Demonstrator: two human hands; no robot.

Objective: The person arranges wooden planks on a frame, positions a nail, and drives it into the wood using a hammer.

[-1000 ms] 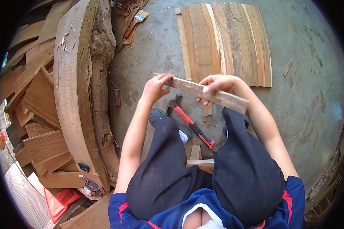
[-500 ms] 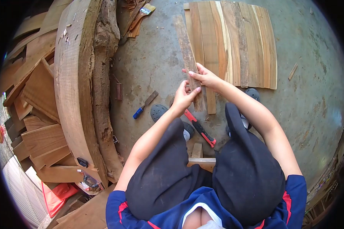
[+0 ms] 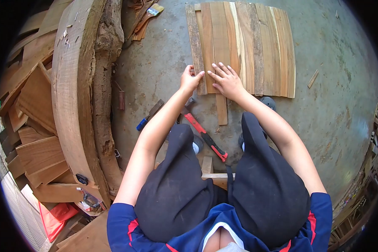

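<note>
A panel of wooden slats lies on the floor in front of me. Along its left edge rests a weathered wooden strip, slightly tilted against the neighbouring slat with a narrow gap at the top. My left hand grips this strip near its lower end, thumb on top and fingers at the outer side. Spread flat on the left slats, my right hand holds nothing. Below it, a narrow wood piece sticks out from under the panel toward me.
A red and black hammer lies between my feet. To its left is a blue-handled chisel, partly behind my forearm. A paintbrush sits on scraps at the back. A thick plank and stacked boards line the left.
The strip, held in both hands above the floor before, now lies at the panel's left edge. My right hand has let go of it and opened onto the slats.
</note>
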